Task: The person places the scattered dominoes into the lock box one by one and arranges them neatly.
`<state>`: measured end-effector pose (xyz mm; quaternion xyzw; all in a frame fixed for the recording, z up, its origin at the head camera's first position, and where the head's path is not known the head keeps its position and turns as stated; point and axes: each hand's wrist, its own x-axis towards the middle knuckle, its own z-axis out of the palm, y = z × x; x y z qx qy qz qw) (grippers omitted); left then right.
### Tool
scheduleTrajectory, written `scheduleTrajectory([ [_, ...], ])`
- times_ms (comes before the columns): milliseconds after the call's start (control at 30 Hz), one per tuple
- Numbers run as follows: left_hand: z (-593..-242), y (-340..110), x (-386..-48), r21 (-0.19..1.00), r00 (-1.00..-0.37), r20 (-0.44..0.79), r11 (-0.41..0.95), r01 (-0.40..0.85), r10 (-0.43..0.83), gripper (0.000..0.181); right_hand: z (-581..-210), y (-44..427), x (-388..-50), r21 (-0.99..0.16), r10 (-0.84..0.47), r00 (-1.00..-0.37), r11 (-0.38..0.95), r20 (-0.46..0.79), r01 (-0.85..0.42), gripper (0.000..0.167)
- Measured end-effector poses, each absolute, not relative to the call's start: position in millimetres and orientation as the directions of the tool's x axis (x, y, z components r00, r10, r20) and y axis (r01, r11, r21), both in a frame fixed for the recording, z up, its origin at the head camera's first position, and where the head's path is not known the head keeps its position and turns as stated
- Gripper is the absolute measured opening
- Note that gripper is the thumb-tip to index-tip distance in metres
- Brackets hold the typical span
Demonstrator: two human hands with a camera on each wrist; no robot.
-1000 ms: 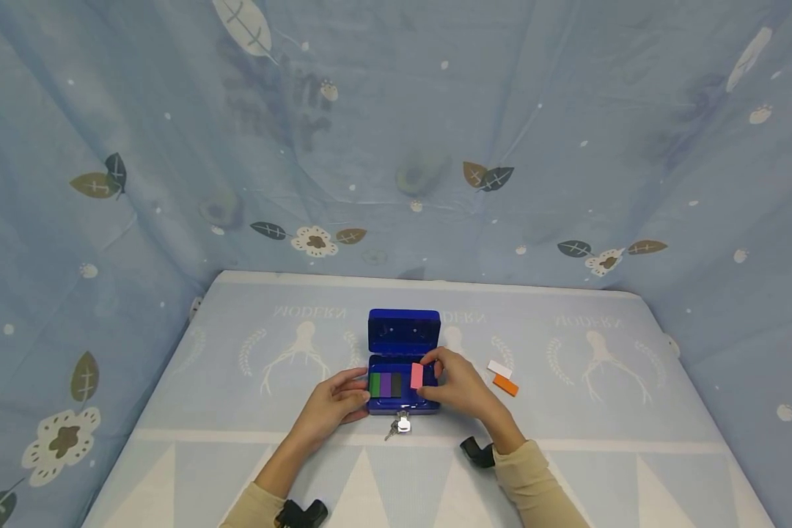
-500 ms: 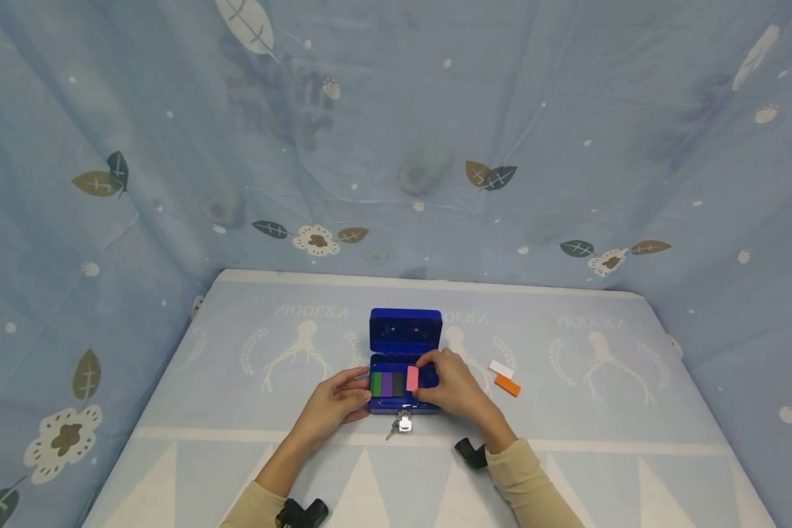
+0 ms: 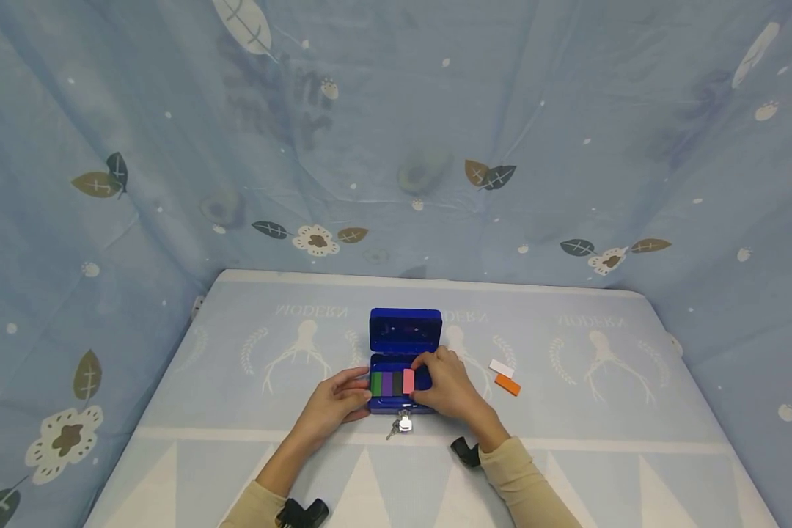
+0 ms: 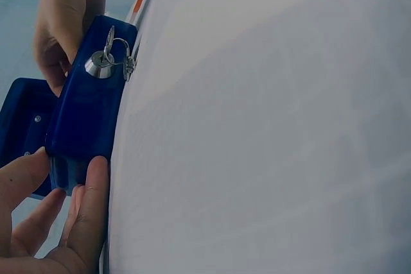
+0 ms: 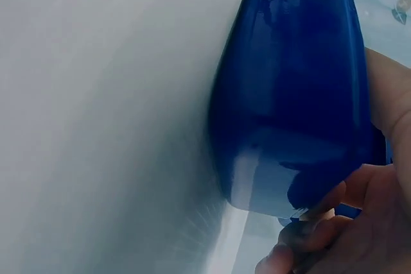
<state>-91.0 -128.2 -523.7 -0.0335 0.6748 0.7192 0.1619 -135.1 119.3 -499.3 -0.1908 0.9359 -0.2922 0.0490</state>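
A blue cash box (image 3: 404, 408) stands on the table with its lid (image 3: 405, 331) raised. Inside its left part lie a green block (image 3: 376, 384), a purple block (image 3: 386, 384) and a black block (image 3: 397, 384) side by side. My right hand (image 3: 450, 385) pinches a pink block (image 3: 408, 381) between thumb and forefinger, right beside the black one. Fairly straight fingers of my left hand (image 3: 333, 400) rest against the box's left end, also seen in the left wrist view. The right wrist view shows the box front (image 5: 289, 94); its wall hides the blocks.
A white block (image 3: 501, 368) and an orange block (image 3: 507, 384) lie on the table right of the box. Keys (image 3: 393, 428) hang from the lock (image 3: 405, 421) on the box front. A patterned cloth (image 3: 396, 147) surrounds the table's back and sides.
My right hand has moved the pink block leftward inside the box, closing the gap to the black block. The left hand stays at the box's left end.
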Motion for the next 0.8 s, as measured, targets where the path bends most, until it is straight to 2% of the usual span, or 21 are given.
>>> scheduleTrajectory([
  [600, -522.4, -127.4, -90.6, 0.959, -0.945, -0.266, -0.044, -0.278, 0.191, 0.054, -500.8, 116.0, -135.5, -0.490, -0.407, -0.914, 0.796, 0.004, -0.356, 0.041],
  [800, -522.3, -127.1, -90.7, 0.959, -0.945, -0.267, -0.043, -0.279, 0.188, 0.054, -499.9, 117.1, -135.2, -0.501, -0.416, -0.909, 0.787, -0.001, -0.360, 0.043],
])
